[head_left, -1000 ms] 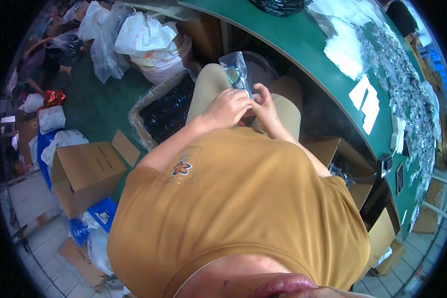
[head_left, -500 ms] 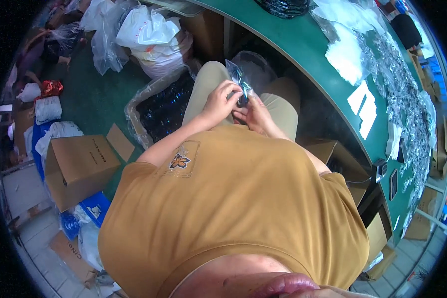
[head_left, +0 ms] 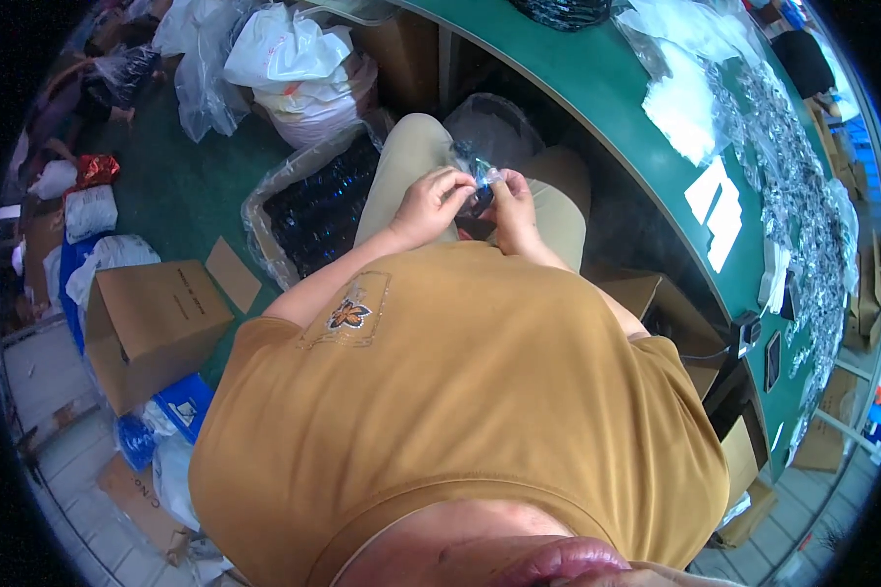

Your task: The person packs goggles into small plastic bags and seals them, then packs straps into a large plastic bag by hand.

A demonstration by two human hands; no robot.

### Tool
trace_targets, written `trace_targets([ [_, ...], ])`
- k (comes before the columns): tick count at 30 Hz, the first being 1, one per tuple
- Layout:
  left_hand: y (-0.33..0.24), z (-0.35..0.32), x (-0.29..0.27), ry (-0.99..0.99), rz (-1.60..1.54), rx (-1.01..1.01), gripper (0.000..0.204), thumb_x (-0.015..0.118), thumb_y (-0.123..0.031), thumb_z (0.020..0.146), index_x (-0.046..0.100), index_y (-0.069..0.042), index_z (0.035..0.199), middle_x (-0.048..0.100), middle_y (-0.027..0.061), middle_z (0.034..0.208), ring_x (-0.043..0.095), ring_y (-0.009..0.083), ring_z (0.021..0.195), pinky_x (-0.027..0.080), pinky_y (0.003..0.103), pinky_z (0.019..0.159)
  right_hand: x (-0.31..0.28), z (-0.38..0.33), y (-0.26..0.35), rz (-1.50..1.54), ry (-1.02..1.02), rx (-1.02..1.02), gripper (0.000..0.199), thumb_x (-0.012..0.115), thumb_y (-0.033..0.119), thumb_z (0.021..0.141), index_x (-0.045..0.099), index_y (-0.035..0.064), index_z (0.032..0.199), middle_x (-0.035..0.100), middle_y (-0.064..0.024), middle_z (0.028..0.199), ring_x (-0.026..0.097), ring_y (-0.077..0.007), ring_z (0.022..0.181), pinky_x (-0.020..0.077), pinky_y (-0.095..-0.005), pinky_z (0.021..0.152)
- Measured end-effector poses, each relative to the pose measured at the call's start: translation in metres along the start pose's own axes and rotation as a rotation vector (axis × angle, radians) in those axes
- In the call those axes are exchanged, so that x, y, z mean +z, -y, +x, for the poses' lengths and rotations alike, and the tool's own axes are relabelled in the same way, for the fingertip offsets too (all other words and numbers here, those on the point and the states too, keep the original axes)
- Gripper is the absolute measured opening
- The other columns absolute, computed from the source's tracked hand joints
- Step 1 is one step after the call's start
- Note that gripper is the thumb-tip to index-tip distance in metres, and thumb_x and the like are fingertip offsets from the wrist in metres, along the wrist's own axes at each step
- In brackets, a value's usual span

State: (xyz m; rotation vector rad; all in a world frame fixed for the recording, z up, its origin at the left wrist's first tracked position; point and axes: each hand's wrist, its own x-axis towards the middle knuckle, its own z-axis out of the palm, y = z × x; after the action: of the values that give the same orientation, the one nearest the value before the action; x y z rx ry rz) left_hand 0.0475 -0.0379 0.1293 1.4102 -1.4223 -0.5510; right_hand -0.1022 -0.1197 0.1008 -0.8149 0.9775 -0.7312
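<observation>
Observed over the lap, between the thighs of the beige trousers (head_left: 403, 166): small clear plastic bag (head_left: 479, 168) with dark contents and blue-green glints. Cannot identify contents at this size. Found left hand (head_left: 429, 205) at left side of bag, grip narrow, thumb and forefinger pinched on the plastic. Found right hand (head_left: 515, 210) at right side, grip likewise narrow, holding the same bag. Noted just left of the lap: plastic-lined box (head_left: 259, 210) full of black shiny packets (head_left: 321, 213). Logged on green desk (head_left: 597, 108), to the right: white paper sheets (head_left: 724, 230), phone (head_left: 773, 360), long heap of clear packets (head_left: 803, 220). Logged at far left, well apart from both hands: open cardboard box (head_left: 171, 308).
</observation>
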Motion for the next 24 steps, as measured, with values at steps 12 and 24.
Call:
trace_targets([
  [12, 0.01, 0.004, -0.003, 0.244, 0.443, 0.256, 0.036, 0.081, -0.029, 0.077, 0.058, -0.01, 0.095, 0.056, 0.0102, 0.114, 0.059, 0.0317, 0.107, 0.047, 0.043, 0.089, -0.009, 0.008, -0.007, 0.016, -0.055, 0.151, 0.011, 0.063, 0.022, 0.098, 0.061, 0.012, 0.101, 0.058, 0.0032, 0.076, 0.052, -0.0068, 0.059, 0.0393, -0.0218, 0.051],
  [24, 0.009, 0.002, -0.004, 0.171, 0.252, 0.243, 0.022, 0.077, -0.013, 0.081, 0.057, -0.006, 0.087, 0.06, 0.0083, 0.097, 0.062, 0.0293, 0.092, 0.05, 0.039, 0.08, 0.001, -0.009, 0.014, -0.04, 0.012, 0.083, 0.012, 0.059, 0.023, 0.101, 0.058, 0.0112, 0.098, 0.059, 0.0021, 0.075, 0.054, -0.0062, 0.061, 0.037, -0.0219, 0.051],
])
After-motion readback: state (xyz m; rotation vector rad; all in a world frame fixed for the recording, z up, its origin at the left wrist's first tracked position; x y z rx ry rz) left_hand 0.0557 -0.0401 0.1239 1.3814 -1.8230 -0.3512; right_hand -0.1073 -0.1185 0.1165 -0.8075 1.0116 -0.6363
